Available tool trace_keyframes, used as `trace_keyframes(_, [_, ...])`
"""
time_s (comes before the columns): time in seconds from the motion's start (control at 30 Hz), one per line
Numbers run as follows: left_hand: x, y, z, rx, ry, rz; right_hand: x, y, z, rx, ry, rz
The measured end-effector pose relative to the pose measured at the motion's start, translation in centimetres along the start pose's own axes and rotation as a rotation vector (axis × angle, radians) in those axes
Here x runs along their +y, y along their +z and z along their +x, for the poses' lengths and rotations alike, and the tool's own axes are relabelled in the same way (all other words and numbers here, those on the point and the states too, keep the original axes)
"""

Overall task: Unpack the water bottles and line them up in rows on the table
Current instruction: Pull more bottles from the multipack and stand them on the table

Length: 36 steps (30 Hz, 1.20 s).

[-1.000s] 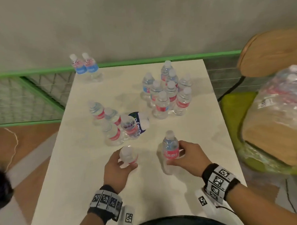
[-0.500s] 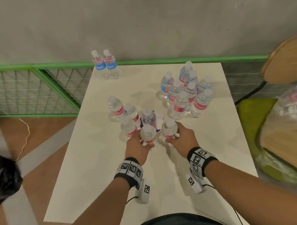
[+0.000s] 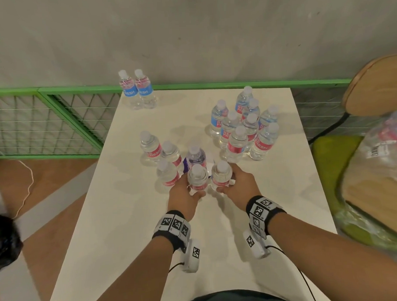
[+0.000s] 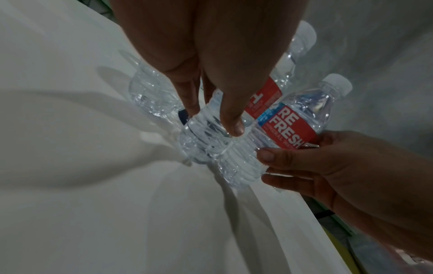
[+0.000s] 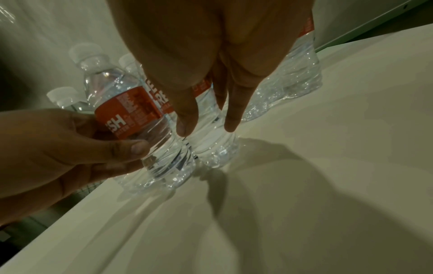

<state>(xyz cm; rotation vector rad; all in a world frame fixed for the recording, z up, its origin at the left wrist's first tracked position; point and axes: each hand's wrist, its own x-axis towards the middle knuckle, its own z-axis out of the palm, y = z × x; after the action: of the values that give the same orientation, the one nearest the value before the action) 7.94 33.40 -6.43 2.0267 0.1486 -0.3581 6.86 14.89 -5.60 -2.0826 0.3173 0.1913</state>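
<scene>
Two clear water bottles with red labels stand side by side on the white table [image 3: 128, 221], at the front of a small group of bottles [image 3: 161, 156]. My left hand [image 3: 190, 191] grips the left bottle [image 3: 197, 177] low on its body. My right hand [image 3: 226, 185] grips the right bottle [image 3: 221, 175]. In the left wrist view my left hand [image 4: 211, 120] has its thumb and fingers curled round its bottle [image 4: 206, 140]; the right hand's bottle [image 4: 293, 128] touches it. The right wrist view shows my right hand [image 5: 208, 128] on its bottle [image 5: 213, 148].
Several bottles cluster at the back right [image 3: 244, 130], and two blue-labelled bottles [image 3: 137, 91] stand at the far left corner. A chair with a plastic-wrapped pack [image 3: 380, 165] is on the right. A green mesh fence [image 3: 54, 93] runs behind, and a black bag [image 3: 3, 238] lies on the floor at left.
Both hands carried their bottles forward from the table's near part to the front of the middle group and brought them together. In the last half second they barely moved.
</scene>
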Motion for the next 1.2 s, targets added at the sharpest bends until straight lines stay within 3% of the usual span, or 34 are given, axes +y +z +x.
trace_keyframes(0.13, [-0.1, -0.2, -1.2, 0.006, 0.008, -0.030, 0.2, -1.3, -0.4, -0.043, -0.002, 0.016])
trace_keyframes(0.2, [0.3, -0.5, -2.6, 0.088, 0.075, -0.027, 0.7, -2.5, -1.1, -0.070, -0.008, -0.013])
trace_keyframes(0.3, [1.6, -0.8, -4.8, 0.291, 0.339, 0.062, 2.7, -5.6, -3.0, -0.076, -0.008, -0.081])
trace_keyframes(0.37, [3.2, -0.5, -5.9, 0.345, 0.497, 0.149, 4.6, -8.3, -4.8, -0.095, 0.004, -0.106])
trace_keyframes(0.43, [5.2, 0.4, -6.6, 0.275, 0.591, 0.195, 6.8, -11.2, -7.1, -0.147, 0.041, -0.151])
trace_keyframes(0.57, [9.1, 5.4, -6.9, -0.121, 0.664, 0.247, 11.6, -17.8, -11.4, -0.236, 0.180, -0.327])
trace_keyframes(0.63, [10.6, 9.5, -6.7, -0.292, 0.673, 0.281, 13.8, -21.1, -12.9, -0.210, 0.262, -0.384])
trace_keyframes(0.77, [13.0, 19.6, -6.6, -0.652, 0.647, 0.473, 17.9, -27.2, -14.3, 0.063, 0.366, -0.362])
trace_keyframes(0.9, [15.6, 29.7, -7.0, -0.886, 0.710, 0.593, 20.7, -32.8, -14.1, 0.326, 0.409, -0.255])
trace_keyframes(1.03, [19.1, 37.5, -6.7, -0.895, 0.711, 0.537, 22.7, -36.4, -12.2, 0.479, 0.503, -0.233])
trace_keyframes(1.07, [19.9, 39.2, -6.4, -0.857, 0.700, 0.558, 23.0, -36.8, -11.5, 0.447, 0.526, -0.221])
trace_keyframes(1.13, [21.0, 42.2, -5.6, -0.739, 0.720, 0.779, 22.9, -37.2, -10.5, 0.216, 0.624, -0.292])
trace_keyframes(1.2, [22.1, 44.4, -4.8, -0.695, 0.643, 0.904, 23.3, -37.7, -9.6, 0.108, 0.680, -0.366])
